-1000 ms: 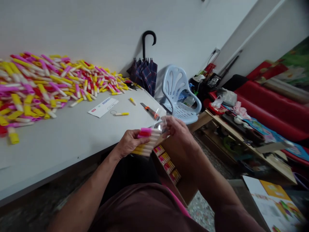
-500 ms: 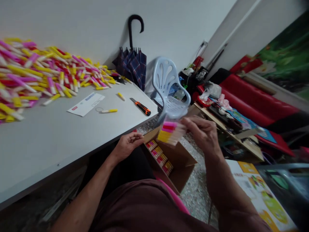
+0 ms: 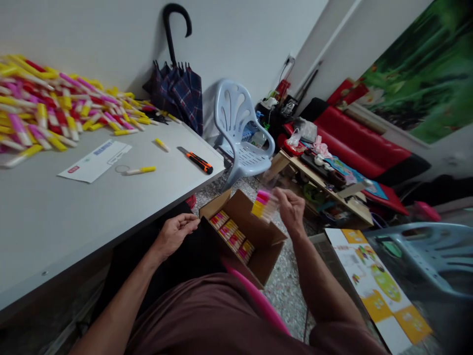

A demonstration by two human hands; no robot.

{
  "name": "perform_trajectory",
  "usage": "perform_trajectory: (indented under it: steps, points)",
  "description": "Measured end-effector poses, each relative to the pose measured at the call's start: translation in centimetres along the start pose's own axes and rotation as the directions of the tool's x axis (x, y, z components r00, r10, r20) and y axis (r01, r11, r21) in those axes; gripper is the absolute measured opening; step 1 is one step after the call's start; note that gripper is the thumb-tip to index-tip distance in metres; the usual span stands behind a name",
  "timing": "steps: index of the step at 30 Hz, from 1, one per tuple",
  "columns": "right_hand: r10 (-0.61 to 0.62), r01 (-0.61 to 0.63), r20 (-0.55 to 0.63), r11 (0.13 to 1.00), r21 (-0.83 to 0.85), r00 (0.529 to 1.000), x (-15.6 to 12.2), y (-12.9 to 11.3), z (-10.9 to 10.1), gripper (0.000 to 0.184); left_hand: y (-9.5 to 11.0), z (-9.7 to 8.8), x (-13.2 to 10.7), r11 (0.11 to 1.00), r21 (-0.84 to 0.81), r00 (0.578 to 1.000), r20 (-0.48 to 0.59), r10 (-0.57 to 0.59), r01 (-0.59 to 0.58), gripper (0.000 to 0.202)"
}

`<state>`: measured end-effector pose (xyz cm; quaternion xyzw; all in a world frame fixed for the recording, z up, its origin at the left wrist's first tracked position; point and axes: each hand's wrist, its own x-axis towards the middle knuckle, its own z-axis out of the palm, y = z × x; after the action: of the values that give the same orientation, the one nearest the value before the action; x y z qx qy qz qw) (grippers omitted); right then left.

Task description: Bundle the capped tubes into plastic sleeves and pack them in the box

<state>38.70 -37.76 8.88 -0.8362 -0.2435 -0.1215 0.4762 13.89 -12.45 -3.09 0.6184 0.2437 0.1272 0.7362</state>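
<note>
My right hand (image 3: 291, 207) is closed on one end of a clear pack of marker pens (image 3: 263, 206), with yellow and pink caps and pale barrels. It hangs over an open cardboard box (image 3: 266, 251). Packs of similar pens (image 3: 231, 231) stand in rows along the near-left side of the box. Beside the box's left corner is my left hand (image 3: 179, 231), its thumb and fingers pressed together; whether anything is pinched there is hidden. On the table (image 3: 158, 197), a big heap of loose pens (image 3: 66, 108) in yellow, pink and red caps lies against the wall.
A utility knife (image 3: 197, 160), two single pens (image 3: 142, 170), a ring and a printed paper slip (image 3: 95, 160) lie on the table. A folded umbrella (image 3: 181, 91) leans on the wall. Beyond are a blue plastic chair (image 3: 242, 133) and a cluttered low table. A printed carton (image 3: 377, 281) is at right.
My right hand has lowered the pen pack toward the box opening. My left hand stays by the box's corner. The whole view has shifted to the right.
</note>
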Motion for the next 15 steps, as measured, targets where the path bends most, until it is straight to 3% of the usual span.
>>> perform_trajectory:
  steps: [2, 6, 10, 15]
  points:
    - [0.005, -0.006, -0.076, 1.000, -0.013, 0.997, -0.1, 0.1, 0.0, 0.041, -0.1, 0.2, 0.1, 1.000, -0.008, 1.000, -0.002, -0.007, 0.007, 0.052]
    - [0.152, -0.150, 0.060, 0.988, -0.035, 0.987, -2.7, 1.6, 2.2, 0.051, -0.3, -0.2, -0.2, 0.999, -0.008, 0.999, -0.012, -0.032, 0.032, 0.056]
    - [0.196, -0.197, 0.140, 0.980, -0.006, 0.971, -3.1, 2.9, 2.8, 0.053, -0.2, -0.6, -0.4, 0.998, -0.010, 0.998, -0.026, -0.056, 0.056, 0.062]
    - [0.192, -0.225, 0.150, 0.939, 0.258, 0.970, -0.6, 0.2, 1.4, 0.045, 0.7, 0.2, -0.4, 0.999, -0.042, 0.999, -0.006, -0.031, 0.031, 0.060]
